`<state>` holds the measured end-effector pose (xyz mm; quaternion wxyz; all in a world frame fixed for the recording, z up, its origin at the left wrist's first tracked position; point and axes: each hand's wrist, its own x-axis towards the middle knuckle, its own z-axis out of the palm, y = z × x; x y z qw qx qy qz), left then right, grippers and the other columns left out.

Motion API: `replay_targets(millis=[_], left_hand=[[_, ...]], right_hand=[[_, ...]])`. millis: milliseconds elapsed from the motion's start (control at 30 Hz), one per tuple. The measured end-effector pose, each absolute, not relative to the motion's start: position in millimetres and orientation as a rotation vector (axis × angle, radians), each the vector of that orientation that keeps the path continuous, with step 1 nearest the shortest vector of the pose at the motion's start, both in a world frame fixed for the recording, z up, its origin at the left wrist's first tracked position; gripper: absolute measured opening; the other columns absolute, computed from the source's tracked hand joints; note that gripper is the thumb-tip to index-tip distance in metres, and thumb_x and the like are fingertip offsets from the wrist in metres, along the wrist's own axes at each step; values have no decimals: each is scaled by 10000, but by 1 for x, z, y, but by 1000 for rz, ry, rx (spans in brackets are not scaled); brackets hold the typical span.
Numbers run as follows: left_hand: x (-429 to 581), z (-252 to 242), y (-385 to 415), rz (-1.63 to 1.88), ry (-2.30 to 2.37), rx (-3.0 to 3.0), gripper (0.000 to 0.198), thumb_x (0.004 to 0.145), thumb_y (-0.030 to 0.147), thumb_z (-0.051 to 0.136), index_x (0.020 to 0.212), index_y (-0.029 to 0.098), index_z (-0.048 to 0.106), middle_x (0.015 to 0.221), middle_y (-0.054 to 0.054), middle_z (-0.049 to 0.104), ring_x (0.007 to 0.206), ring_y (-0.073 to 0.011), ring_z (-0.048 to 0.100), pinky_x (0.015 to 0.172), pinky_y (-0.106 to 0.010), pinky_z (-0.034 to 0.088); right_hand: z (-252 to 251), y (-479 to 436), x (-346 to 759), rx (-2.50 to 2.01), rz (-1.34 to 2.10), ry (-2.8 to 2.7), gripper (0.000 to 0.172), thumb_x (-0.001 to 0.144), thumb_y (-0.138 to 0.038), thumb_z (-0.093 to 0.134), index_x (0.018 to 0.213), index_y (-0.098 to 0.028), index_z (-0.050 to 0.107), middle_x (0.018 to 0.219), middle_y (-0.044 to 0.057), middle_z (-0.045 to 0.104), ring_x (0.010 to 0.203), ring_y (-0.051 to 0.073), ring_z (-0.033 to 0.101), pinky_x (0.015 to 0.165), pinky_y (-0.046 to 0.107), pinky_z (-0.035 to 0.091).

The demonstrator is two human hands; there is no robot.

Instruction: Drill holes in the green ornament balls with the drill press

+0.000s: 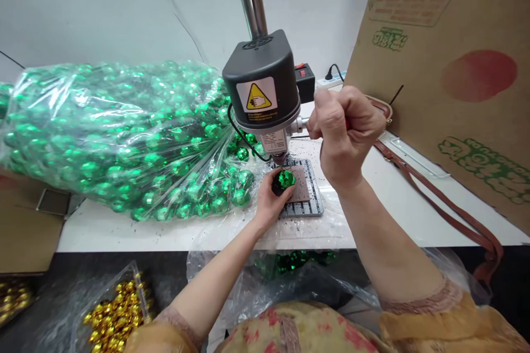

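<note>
Under the spindle of a small black drill press (261,83), my left hand (271,201) holds a shiny green faceted ball (286,178) between thumb and fingers. The ball sits over a brownish square pad (301,183) on the slotted grey base plate (317,207). Dark specks lie around the base. My right hand (343,129) is raised at the machine's right side, its fingers wrapped round the feed handle (304,123); most of that handle is hidden in the fist. Whether the drill tip touches the ball I cannot tell.
A large clear bag (124,143) of green faceted balls lies left of the press. A cardboard box (447,66) stands right, with a brown strap (439,207) before it. Below the table edge are a clear bag (327,281) and a container of gold balls (114,314).
</note>
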<state>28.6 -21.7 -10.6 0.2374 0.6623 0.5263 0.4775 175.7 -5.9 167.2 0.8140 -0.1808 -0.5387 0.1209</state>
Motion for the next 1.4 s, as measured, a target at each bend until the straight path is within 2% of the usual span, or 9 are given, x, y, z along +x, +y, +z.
replay_targets(millis=[200,400,600,1000,1400], left_hand=[[31,-6,-21,1338,1405,1721,495,759,247,843,1182,202,590,1087,-62,712,1008,-218,699,923,-380,556],[31,-5,-23,1336,1410,1741,473,758,229,841,1164,204,600,1099,-65,715,1028,-225,695,936,-386,552],[32,-3,-25,1329,1383,1717,468,779,267,837,1173,198,593,1117,-75,715,1052,-231,693,959,-392,545],[31,-9,-25,1338,1385,1674,501,766,298,863,1183,199,605,1144,-86,717,1072,-246,695,967,-401,546],[31,-11,-24,1357,1314,1646,507,776,308,844,1206,198,598,1183,-100,700,1115,-255,679,1013,-428,530]], right_hand=[[167,-8,176,-352,290,-1162,445,963,-229,601,604,-204,339,524,-81,350,460,47,368,478,280,287],[154,-7,171,-332,225,-1117,483,969,-242,591,596,-204,287,521,-59,309,462,61,328,483,311,238],[141,-2,167,-343,145,-1069,517,960,-303,583,610,-222,211,500,-55,225,420,80,227,438,325,222],[129,-1,168,-288,80,-1036,508,887,-163,612,595,-201,197,502,-60,223,397,52,229,399,283,217],[116,2,174,-216,29,-1121,467,869,-106,572,605,-200,199,501,-70,278,406,50,253,398,282,284]])
